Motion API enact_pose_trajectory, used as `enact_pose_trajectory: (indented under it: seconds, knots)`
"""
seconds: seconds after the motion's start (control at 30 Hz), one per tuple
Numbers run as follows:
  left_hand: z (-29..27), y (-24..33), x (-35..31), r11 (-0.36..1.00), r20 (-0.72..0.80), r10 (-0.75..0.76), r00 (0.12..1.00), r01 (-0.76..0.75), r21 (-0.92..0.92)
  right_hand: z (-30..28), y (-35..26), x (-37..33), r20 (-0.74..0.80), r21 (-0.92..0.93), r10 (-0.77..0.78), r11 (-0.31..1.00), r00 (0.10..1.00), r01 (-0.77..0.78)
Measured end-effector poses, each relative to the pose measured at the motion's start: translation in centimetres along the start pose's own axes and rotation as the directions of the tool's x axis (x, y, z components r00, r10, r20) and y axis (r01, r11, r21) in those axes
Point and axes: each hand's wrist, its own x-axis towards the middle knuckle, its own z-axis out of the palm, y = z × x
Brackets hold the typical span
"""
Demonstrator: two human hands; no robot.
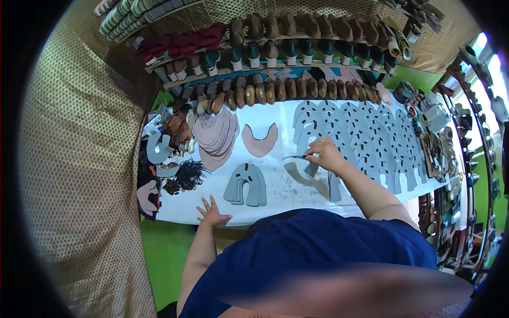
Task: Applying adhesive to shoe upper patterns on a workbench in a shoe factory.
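grey piece (310, 169) is in the right hand (324, 155), held off the white table (183, 208), its shadow falling on the surface below. thumb and fingers are pressed together, pinching it by its upper part; it is tilted, so its full outline is hard to tell. the left hand (212, 214) holds nothing: it rests at the table's near edge, fingers spread. close to those fingers lies a stack (255, 184) of grey arches with dark marks near the top. to the right, overlapping rows (363, 127) of similar arches lie marked alike. beyond the stack is a pink u-shape (260, 149), beside a fanned pink pile (216, 137); black strips (191, 175) lie heaped at left.
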Motion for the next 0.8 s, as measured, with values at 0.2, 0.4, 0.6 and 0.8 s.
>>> enact_pose_trajectory:
  seconds: [0.2, 0.4, 0.6, 0.8]
  knots:
    - [0.0, 0.0, -0.6, 1.000, 0.006, -0.008, 1.000, 0.008, -0.013, -5.6, -2.1, -2.6, 0.192, -0.034, 0.119, 0.993, 0.974, -0.115]
    - [-0.3, 0.5, -0.9, 0.999, 0.023, -0.032, 0.999, 0.032, 0.018, -1.3, 8.8, 2.3, 0.208, 0.037, 0.381, 0.917, 0.901, -0.396]
    - [-0.5, 1.1, -0.5, 0.996, 0.029, -0.065, 0.997, 0.063, 0.067, 3.2, 15.4, 6.7, 0.129, -0.144, 0.554, 0.831, 0.822, -0.538]
    - [-0.3, 0.8, -0.1, 0.995, 0.031, -0.075, 0.997, 0.073, 0.066, 5.2, 16.2, 8.1, 0.048, -0.299, 0.513, 0.826, 0.857, -0.478]
